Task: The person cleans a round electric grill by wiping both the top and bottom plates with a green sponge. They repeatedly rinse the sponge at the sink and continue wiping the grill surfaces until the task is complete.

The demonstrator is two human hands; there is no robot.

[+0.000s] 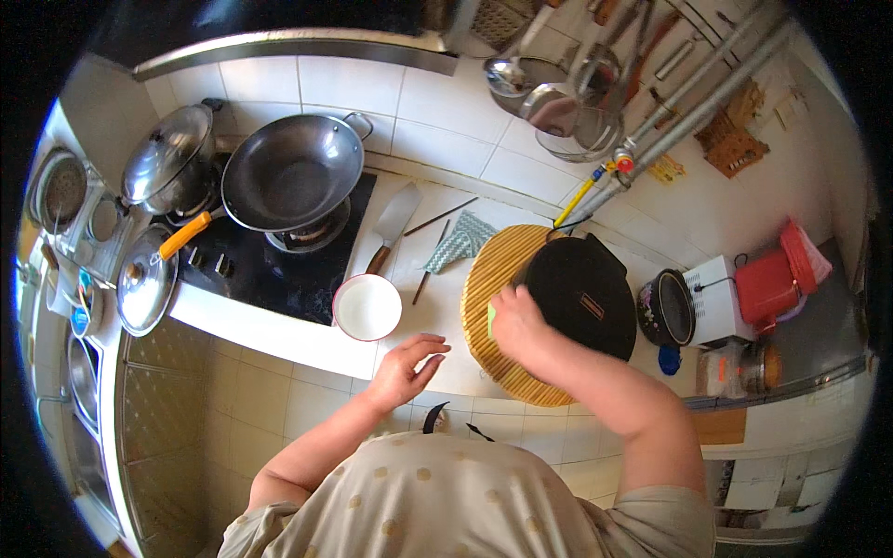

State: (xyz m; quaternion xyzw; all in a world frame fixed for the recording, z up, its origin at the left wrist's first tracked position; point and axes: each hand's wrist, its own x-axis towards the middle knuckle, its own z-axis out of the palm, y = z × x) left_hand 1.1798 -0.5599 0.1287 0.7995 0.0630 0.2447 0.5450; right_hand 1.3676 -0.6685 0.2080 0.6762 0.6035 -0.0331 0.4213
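Note:
My right hand (518, 322) has its fingers closed around a small light-green piece (491, 320) at the left edge of a round black lidded appliance (578, 300). The fingers hide most of that piece, so what it is stays unclear. The appliance sits on a round woven straw or bamboo mat (481, 328) on the countertop. Nothing is in my left hand (408, 371), held with thumb and fingers apart over the counter's front edge. Just beyond it stands a white bowl with a red rim (368, 307).
A cleaver (398, 222), thin dark sticks (441, 216) and a patterned cloth (463, 239) lie behind the bowl. To the left, a wok (293, 173) occupies the gas hob (279, 268). Right of the mat is a dark pot (675, 307). Ladles and strainers (565, 104) hang above.

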